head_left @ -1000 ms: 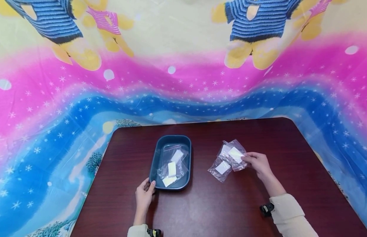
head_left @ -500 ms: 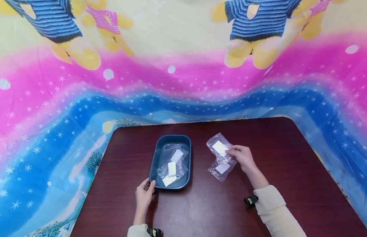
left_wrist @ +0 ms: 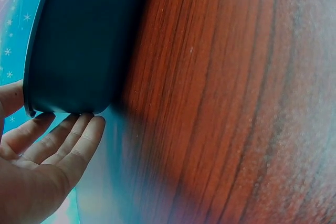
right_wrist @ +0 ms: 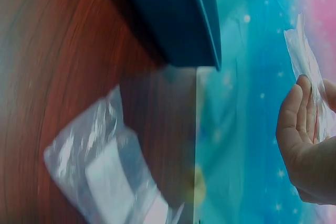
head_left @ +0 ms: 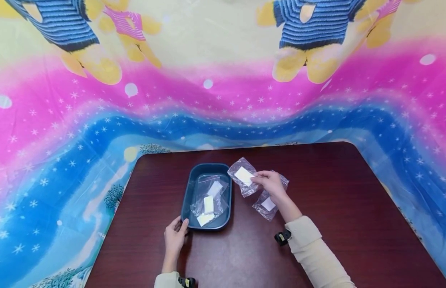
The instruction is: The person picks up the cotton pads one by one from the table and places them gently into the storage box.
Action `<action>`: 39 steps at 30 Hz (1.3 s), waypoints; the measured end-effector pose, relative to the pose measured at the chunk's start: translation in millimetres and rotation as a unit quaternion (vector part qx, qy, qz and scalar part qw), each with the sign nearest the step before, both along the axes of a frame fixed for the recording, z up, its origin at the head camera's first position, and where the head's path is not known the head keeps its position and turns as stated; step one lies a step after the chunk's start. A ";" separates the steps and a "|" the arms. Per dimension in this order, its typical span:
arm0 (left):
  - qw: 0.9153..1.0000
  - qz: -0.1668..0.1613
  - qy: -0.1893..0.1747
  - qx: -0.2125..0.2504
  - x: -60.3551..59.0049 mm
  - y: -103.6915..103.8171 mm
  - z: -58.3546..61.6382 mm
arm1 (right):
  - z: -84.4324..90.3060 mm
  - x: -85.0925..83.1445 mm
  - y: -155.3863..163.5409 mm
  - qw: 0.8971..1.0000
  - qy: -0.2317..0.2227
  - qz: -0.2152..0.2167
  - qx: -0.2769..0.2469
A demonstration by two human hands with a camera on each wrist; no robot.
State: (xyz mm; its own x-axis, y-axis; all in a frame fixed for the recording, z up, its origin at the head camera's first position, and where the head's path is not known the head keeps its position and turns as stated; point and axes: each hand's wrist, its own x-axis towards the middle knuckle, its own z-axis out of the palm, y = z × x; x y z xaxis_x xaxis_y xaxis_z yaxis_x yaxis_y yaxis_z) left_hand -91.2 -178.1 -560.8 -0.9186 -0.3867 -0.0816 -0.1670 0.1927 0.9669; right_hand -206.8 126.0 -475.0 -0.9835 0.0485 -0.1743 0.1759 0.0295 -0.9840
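Observation:
My left hand point(head_left: 175, 236) holds the near left corner of a dark blue tray point(head_left: 208, 169), thumb at the rim and fingers against the outer wall, as the left wrist view shows. Inside the tray lie several clear plastic bags point(head_left: 208, 205) with white labels or cards. My right hand point(head_left: 273, 186) pinches another clear bag point(head_left: 243, 176) with a white rectangle, raised beside the tray's right rim. Below that hand, partly covered by it, more clear bagging point(head_left: 268, 204) lies on the table; the right wrist view shows two white pieces in the bagging point(right_wrist: 110, 182).
The dark red-brown wooden table point(head_left: 338, 192) reaches back to a colourful cloth backdrop point(head_left: 223, 100) printed with bears and snowflakes. A black wrist device point(head_left: 282, 237) sits at my right cuff, and another wrist device point(head_left: 187, 282) at my left.
My right hand has lifted one bag from the pile and carried it left to the tray's right rim. My left hand and the tray have stayed still.

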 end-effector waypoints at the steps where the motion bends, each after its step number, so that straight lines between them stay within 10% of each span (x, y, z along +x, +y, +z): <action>1: 1.000 -0.001 0.001 -0.001 -0.1 0.0 -0.1 | -0.6 -0.6 -4.1 1.000 -0.001 0.004 -0.002; 29: 1.000 0.003 -0.004 -0.005 -1.5 -1.1 -2.9 | -27.9 -13.0 -98.8 0.996 -0.053 0.063 -0.018; 39: 1.000 0.002 0.001 -0.008 -0.4 0.2 -1.6 | -28.9 -7.5 -107.1 0.987 -0.011 0.119 0.106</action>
State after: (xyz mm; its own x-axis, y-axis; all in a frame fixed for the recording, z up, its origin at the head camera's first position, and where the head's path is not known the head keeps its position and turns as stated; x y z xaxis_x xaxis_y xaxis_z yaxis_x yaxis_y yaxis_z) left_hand -91.6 -177.9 -562.4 -0.9175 -0.3910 -0.0732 -0.1650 0.2067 0.9644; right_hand -214.3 18.9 -503.9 -0.9675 -0.1467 -0.2061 0.1599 0.2769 -0.9475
